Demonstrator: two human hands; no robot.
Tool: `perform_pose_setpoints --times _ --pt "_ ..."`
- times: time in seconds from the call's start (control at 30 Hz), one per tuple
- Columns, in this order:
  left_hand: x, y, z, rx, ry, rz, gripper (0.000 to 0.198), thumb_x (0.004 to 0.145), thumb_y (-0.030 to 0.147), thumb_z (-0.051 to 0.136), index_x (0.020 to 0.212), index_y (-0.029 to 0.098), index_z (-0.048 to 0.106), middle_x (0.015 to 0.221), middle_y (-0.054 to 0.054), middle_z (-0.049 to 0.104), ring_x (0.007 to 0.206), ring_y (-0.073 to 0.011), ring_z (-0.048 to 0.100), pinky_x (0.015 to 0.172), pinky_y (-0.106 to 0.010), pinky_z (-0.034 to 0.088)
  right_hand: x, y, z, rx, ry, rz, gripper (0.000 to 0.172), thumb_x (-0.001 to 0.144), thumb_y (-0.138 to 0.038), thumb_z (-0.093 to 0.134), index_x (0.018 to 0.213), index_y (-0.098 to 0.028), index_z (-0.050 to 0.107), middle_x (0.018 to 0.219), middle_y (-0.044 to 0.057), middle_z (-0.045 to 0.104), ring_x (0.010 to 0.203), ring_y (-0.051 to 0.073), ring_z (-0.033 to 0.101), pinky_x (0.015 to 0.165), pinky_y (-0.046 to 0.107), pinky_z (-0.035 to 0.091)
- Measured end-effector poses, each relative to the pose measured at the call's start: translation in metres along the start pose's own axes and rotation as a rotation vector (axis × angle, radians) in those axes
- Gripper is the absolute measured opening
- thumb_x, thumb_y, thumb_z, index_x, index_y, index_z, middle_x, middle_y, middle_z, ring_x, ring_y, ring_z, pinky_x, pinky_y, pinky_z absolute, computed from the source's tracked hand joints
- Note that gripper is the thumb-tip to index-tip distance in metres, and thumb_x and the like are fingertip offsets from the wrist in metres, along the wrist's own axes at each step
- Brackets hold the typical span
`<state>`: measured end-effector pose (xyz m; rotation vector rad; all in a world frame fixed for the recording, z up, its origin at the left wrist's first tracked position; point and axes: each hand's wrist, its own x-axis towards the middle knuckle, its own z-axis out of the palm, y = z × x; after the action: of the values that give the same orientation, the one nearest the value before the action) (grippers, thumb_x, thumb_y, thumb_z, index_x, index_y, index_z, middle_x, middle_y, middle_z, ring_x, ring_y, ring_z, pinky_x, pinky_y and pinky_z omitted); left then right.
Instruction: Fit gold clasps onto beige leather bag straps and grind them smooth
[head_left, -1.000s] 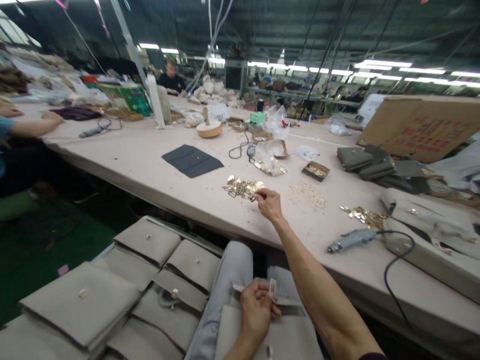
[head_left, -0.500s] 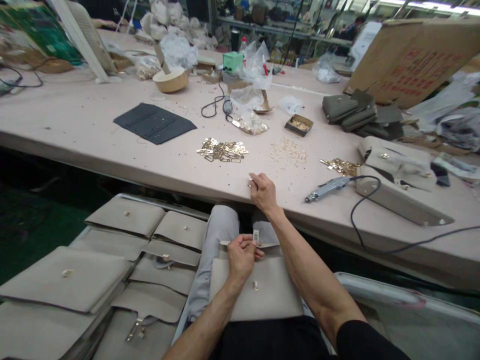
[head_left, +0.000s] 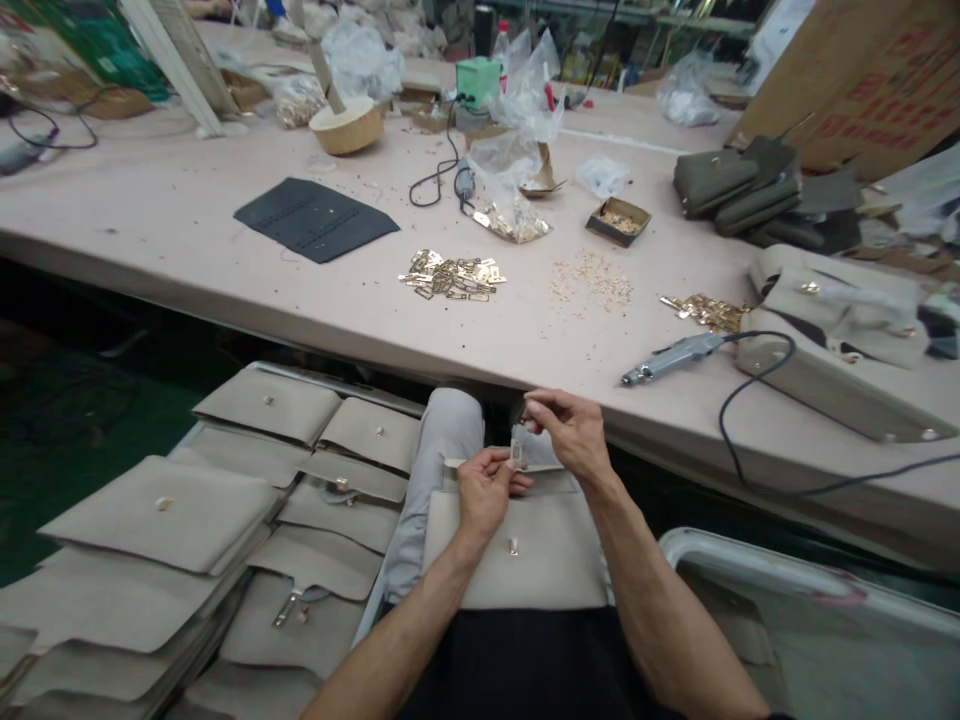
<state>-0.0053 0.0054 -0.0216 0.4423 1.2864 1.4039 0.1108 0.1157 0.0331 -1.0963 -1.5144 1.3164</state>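
A beige bag (head_left: 469, 560) lies across my lap, a small metal turn-lock (head_left: 514, 547) on its front panel. My left hand (head_left: 484, 490) pinches a pale strap tab (head_left: 517, 452) with a rectangular slot, standing up at the bag's upper edge. Just above the tab, my right hand (head_left: 574, 430) is closed at the fingertips on a small metal fitting, partly hidden and too small to make out fully. Farther off on the table lies a pile of gold rectangular metal plates (head_left: 454, 277), with tiny scattered screws (head_left: 592, 280) to its right.
Beige bags (head_left: 157, 510) are stacked at my left. An electric screwdriver (head_left: 675, 358) with a dark cord lies near the table's right front edge, beside another beige bag (head_left: 840, 340). Behind are a small box of screws (head_left: 619, 222) and a dark sheet (head_left: 315, 220).
My right hand has come back from the table edge to the strap tab by my left hand. My left hand still holds the tab. The camera view has shifted slightly.
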Motion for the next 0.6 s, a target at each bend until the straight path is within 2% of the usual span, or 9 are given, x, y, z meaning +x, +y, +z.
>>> perform_pose_setpoints --times 0.1,0.2,0.33,0.6 --pt "-0.001 0.0 -0.002 -0.008 -0.023 -0.01 0.037 0.08 0.039 0.08 0.099 0.009 0.072 0.085 -0.014 0.082 0.063 -0.0223 0.079 0.057 -0.027 0.065 -0.028 0.012 -0.007 0.117 -0.055 0.107 0.029 0.088 -0.043 0.08 0.1 -0.016 0.08 0.071 0.004 0.07 0.063 0.017 0.063 0.064 0.03 0.054" --pt "-0.001 0.0 -0.002 -0.007 -0.037 -0.034 0.04 0.078 0.04 0.082 0.1 0.008 0.074 0.082 -0.014 0.082 0.064 -0.023 0.079 0.059 -0.027 0.066 -0.043 0.021 -0.006 0.163 -0.054 0.167 0.027 0.085 -0.043 0.083 0.094 -0.017 0.082 0.069 0.004 0.069 0.062 0.017 0.062 0.062 0.029 0.053" --pt "0.0 0.0 -0.002 -0.02 -0.026 -0.045 0.046 0.074 0.04 0.086 0.102 0.005 0.075 0.079 -0.013 0.081 0.061 -0.0233 0.078 0.058 -0.029 0.067 -0.048 0.024 -0.001 0.086 -0.051 0.168 0.024 0.086 -0.041 0.082 0.092 -0.019 0.084 0.078 0.006 0.07 0.064 0.017 0.064 0.061 0.028 0.053" --pt "0.003 0.0 -0.006 -0.048 -0.074 -0.061 0.048 0.075 0.039 0.085 0.108 0.005 0.078 0.084 -0.013 0.081 0.062 -0.0218 0.078 0.06 -0.029 0.068 -0.047 0.028 0.004 0.057 -0.015 0.165 0.026 0.084 -0.042 0.084 0.091 -0.017 0.084 0.076 0.006 0.069 0.06 0.017 0.066 0.053 0.025 0.053"
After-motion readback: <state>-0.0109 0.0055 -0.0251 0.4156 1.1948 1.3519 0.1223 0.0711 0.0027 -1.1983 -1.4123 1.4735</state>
